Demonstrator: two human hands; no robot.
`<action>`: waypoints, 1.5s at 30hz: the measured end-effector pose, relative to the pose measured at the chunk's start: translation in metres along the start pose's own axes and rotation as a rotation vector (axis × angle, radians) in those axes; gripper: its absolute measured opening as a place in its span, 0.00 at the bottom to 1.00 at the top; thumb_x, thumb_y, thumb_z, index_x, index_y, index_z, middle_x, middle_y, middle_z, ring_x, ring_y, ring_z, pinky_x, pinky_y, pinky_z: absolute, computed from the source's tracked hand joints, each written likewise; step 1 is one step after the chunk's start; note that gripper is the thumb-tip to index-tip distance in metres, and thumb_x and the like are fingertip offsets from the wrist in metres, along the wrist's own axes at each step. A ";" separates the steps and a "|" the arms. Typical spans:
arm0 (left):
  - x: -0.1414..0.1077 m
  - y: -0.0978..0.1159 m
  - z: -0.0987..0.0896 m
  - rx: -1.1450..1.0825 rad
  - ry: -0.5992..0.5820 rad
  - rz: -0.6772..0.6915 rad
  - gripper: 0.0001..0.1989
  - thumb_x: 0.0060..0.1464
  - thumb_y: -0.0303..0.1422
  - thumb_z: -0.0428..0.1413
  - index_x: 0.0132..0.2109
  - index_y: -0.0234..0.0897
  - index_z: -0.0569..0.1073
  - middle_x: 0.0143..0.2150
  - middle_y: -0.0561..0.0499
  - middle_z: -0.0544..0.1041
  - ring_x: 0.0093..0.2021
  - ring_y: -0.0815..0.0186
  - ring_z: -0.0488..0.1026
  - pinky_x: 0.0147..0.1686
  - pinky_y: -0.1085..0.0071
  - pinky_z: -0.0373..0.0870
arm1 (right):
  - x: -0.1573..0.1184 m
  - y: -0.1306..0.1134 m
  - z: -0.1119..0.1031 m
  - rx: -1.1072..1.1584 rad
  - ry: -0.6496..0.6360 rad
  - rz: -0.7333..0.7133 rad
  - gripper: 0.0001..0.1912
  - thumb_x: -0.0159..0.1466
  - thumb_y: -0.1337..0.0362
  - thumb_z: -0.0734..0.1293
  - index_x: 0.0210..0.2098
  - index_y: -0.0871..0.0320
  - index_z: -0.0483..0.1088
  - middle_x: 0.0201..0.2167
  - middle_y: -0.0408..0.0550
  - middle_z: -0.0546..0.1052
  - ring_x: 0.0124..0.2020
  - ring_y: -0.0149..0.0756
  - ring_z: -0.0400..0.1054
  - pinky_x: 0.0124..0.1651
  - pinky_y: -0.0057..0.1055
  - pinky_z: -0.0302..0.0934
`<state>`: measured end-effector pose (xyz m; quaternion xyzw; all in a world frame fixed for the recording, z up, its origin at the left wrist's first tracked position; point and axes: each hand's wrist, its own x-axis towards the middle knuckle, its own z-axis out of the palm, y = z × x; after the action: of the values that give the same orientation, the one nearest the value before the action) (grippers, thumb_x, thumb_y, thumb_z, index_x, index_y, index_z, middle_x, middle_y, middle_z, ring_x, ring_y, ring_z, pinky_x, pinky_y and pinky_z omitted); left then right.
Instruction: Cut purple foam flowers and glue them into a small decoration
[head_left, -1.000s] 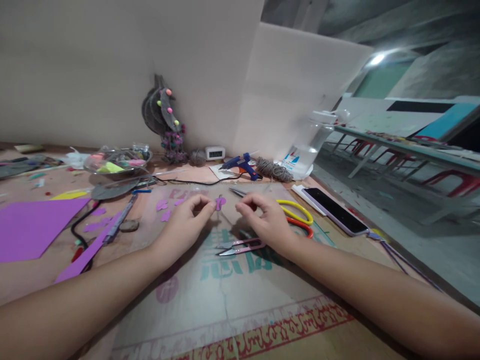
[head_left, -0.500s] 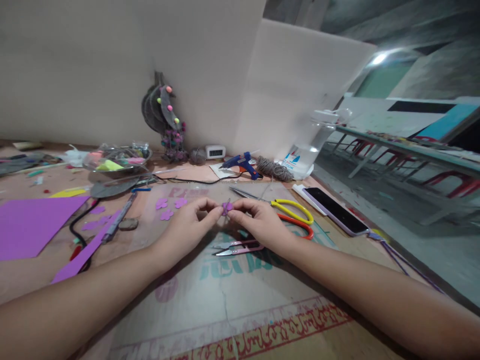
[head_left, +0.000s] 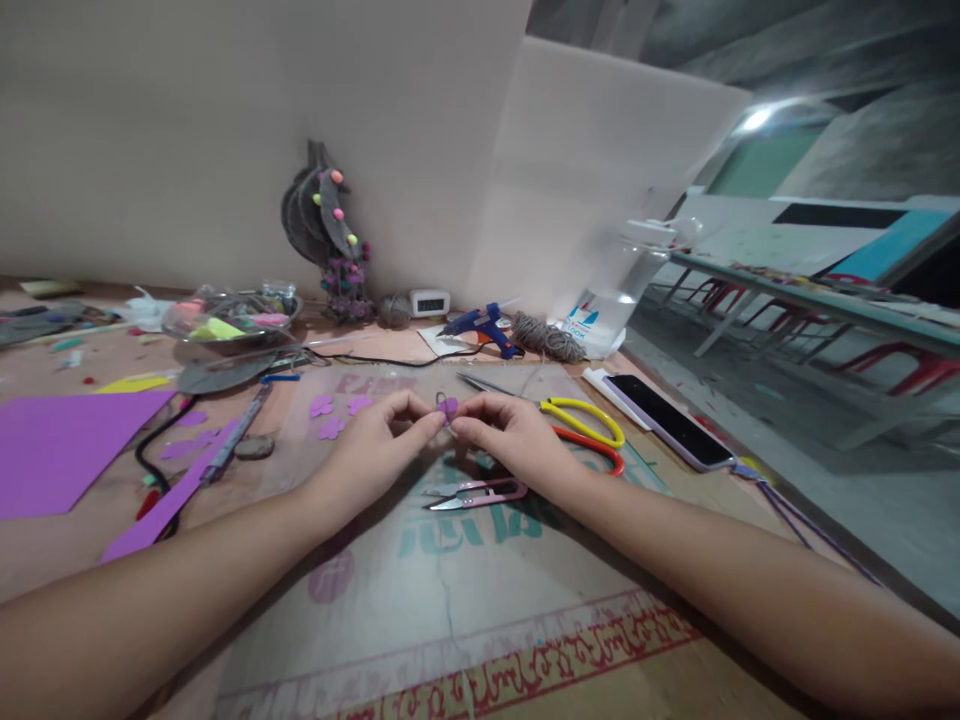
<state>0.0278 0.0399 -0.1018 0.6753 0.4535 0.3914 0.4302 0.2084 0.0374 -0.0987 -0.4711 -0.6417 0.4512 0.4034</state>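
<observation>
Between the fingertips of both hands is a small purple flower cutout (head_left: pixel 448 408), with a thin grey loop of yarn or cord at its top. My left hand (head_left: pixel 394 432) pinches its left side; my right hand (head_left: pixel 506 428) pinches the right. Fingers cover most of the piece. Several flat purple flowers (head_left: pixel 330 428) lie just left of my left hand. Pink thread snips (head_left: pixel 476 494) rest below my right hand. Scissors with one yellow and one red-orange handle (head_left: pixel 585 418) lie partly behind that hand, blades pointing left.
Purple sheet (head_left: pixel 71 450), pen (head_left: pixel 236 440) and purple strip lie left. Behind are a bowl of craft bits (head_left: pixel 232 340), a blue glue gun (head_left: pixel 480 325), grey yarn (head_left: pixel 549 337) and a water jug (head_left: pixel 607 300). A phone (head_left: pixel 667 420) lies by the right edge.
The flower cutout has turned between my fingertips, and its grey loop now stands out at the upper left. Both hands stay nearly in place.
</observation>
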 end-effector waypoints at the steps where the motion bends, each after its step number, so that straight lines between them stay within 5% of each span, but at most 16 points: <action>1: 0.000 0.000 0.000 0.002 -0.004 0.002 0.12 0.55 0.41 0.54 0.32 0.36 0.69 0.29 0.52 0.73 0.31 0.65 0.70 0.32 0.70 0.64 | 0.000 -0.001 0.000 -0.007 0.002 0.003 0.09 0.55 0.59 0.70 0.31 0.58 0.72 0.25 0.42 0.74 0.26 0.31 0.66 0.31 0.29 0.61; 22: -0.002 -0.003 0.001 0.050 -0.012 0.028 0.11 0.55 0.41 0.54 0.33 0.37 0.71 0.31 0.52 0.75 0.34 0.63 0.73 0.36 0.68 0.66 | -0.003 -0.005 0.001 -0.100 0.000 0.012 0.08 0.58 0.59 0.68 0.31 0.59 0.71 0.23 0.41 0.73 0.24 0.30 0.65 0.30 0.28 0.60; 32: 0.001 0.000 0.000 -0.006 0.018 -0.007 0.11 0.55 0.40 0.54 0.33 0.36 0.71 0.28 0.53 0.74 0.28 0.67 0.70 0.26 0.73 0.63 | 0.000 0.001 -0.002 0.014 -0.039 -0.018 0.21 0.61 0.47 0.64 0.26 0.59 0.69 0.22 0.41 0.70 0.23 0.30 0.64 0.28 0.27 0.58; 37: 0.002 -0.001 0.001 -0.031 0.022 -0.018 0.11 0.55 0.40 0.55 0.32 0.37 0.71 0.27 0.54 0.74 0.26 0.68 0.70 0.25 0.74 0.62 | 0.006 0.006 -0.006 0.149 0.162 -0.058 0.18 0.61 0.47 0.64 0.39 0.56 0.65 0.23 0.39 0.69 0.24 0.29 0.63 0.28 0.26 0.57; 41: 0.004 -0.003 0.001 -0.058 0.035 -0.010 0.12 0.54 0.41 0.55 0.32 0.36 0.70 0.27 0.54 0.73 0.28 0.67 0.70 0.29 0.72 0.64 | 0.011 0.009 -0.013 0.152 0.351 -0.132 0.16 0.59 0.50 0.68 0.32 0.54 0.60 0.21 0.36 0.67 0.22 0.29 0.60 0.28 0.26 0.56; 45: 0.005 -0.006 0.001 -0.093 0.030 -0.013 0.12 0.55 0.41 0.55 0.33 0.36 0.69 0.27 0.54 0.71 0.30 0.68 0.69 0.31 0.71 0.63 | 0.007 0.009 -0.013 0.142 0.246 -0.122 0.17 0.60 0.50 0.66 0.27 0.54 0.60 0.19 0.37 0.66 0.20 0.28 0.59 0.26 0.27 0.57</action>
<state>0.0283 0.0459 -0.1070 0.6456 0.4458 0.4193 0.4569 0.2211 0.0484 -0.1029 -0.4533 -0.5813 0.4089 0.5380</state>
